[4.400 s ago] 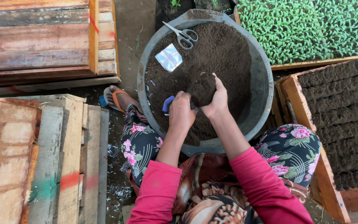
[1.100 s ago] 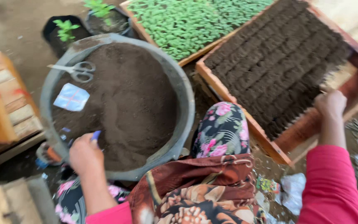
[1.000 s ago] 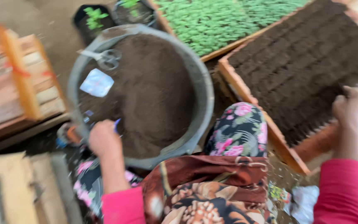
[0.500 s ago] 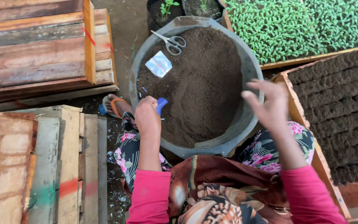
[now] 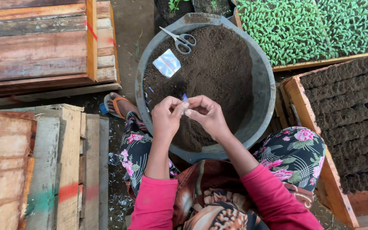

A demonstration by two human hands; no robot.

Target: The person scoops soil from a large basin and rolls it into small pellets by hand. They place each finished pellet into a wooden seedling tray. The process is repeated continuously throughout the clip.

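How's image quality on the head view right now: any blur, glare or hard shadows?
Head view: sharp throughout, no motion blur; both hands, left hand and right hand, are crisp over the soil basin. Lighting is soft daylight with only faint shadows. Mild glare on the small plastic packet and the scissors. Slight wide-angle bend at the frame edges, seen in the wooden planks.

Single head view, looking steeply down, close over hands (image 5: 188, 115) and soil basin (image 5: 265, 81); no second view.
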